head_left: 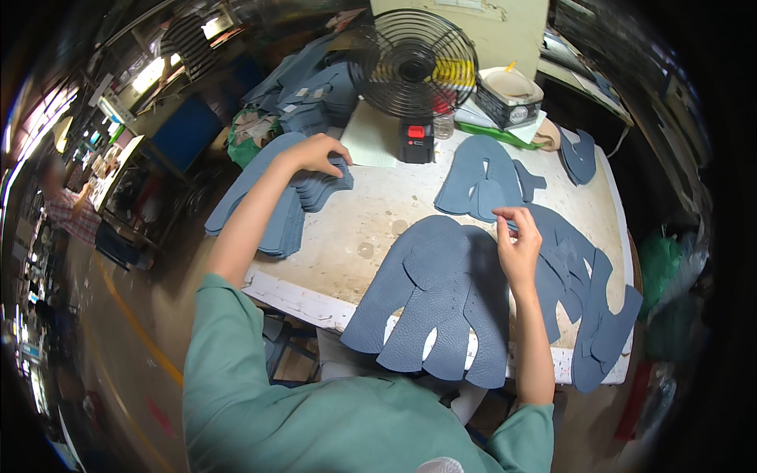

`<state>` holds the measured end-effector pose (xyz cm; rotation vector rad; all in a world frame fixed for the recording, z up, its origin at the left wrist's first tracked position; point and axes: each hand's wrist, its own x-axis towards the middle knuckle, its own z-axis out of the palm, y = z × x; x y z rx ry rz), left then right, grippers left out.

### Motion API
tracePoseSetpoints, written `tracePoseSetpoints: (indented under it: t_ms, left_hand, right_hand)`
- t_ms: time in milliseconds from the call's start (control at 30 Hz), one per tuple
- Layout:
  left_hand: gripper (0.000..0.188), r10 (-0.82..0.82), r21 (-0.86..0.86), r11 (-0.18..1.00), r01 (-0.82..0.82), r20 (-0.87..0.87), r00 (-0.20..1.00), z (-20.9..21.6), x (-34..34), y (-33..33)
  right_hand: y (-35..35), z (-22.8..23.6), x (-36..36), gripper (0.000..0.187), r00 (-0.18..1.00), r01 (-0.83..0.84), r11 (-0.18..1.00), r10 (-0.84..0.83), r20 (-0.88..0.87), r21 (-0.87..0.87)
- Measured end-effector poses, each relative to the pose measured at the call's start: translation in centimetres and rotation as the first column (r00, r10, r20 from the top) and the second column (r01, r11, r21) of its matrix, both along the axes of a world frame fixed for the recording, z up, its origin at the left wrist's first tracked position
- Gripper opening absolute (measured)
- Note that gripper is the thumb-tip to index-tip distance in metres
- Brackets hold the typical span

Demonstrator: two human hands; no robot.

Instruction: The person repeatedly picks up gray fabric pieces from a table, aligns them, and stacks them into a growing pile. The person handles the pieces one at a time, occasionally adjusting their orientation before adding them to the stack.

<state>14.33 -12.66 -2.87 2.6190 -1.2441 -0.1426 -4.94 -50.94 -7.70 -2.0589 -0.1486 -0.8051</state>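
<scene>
My left hand [317, 154] reaches over a stack of small blue-grey leather pieces [319, 191], its fingers curved and apart, the fingertips at the stack's upper edge. Beside it, under my forearm, lies a taller stack of larger curved leather pieces [280, 236]. My right hand [518, 243] is above the leather on the right, thumb and forefinger bent toward each other with a small gap, and nothing clearly held. Below and left of it, overlapping leather pieces [434, 303] with rounded ends hang over the table's near edge.
A black caged fan [413, 67] stands at the back of the white table [355, 252]. A box with a bowl-shaped container [509, 94] is right of it. More leather pieces [485, 169] lie at right; bundles [311, 94] lie beyond the left edge. Another person [71, 205] sits far left.
</scene>
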Motion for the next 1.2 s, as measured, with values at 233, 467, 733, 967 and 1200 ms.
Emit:
tracePoseSetpoints:
  t_ms: [233,467,733,967,1200]
  left_hand:
    - [0.042,0.199,0.013,0.980,-0.200,0.072,0.977,0.5,-2.0,-1.6]
    - [0.044,0.171,-0.287,0.943,-0.166,-0.007,0.985,-2.9,-12.7,-13.0]
    - [0.053,0.202,-0.084,0.978,-0.192,0.143,0.969,-7.3,-18.7,-18.6]
    - [0.029,0.156,-0.372,0.679,-0.633,-0.770,0.619,-6.2,-13.2,-13.4]
    - [0.033,-0.251,-0.506,0.238,-0.829,-0.857,0.451,-7.8,-12.5,-13.8]
  right_hand:
    - [0.1,-0.6,0.1,0.013,0.997,-0.068,0.998,0.068,-0.020,-0.002]
    - [0.0,-1.6,0.7,0.012,0.995,-0.053,0.998,0.050,-0.087,-0.032]
    - [-0.8,-2.4,0.7,0.033,0.944,-0.303,0.852,0.208,-0.255,-0.428]
    - [1.0,-3.9,0.5,0.050,0.879,-0.465,0.734,0.319,-0.354,-0.495]
    - [2.0,-2.5,0.5,0.036,0.892,-0.450,0.751,0.347,-0.291,-0.484]
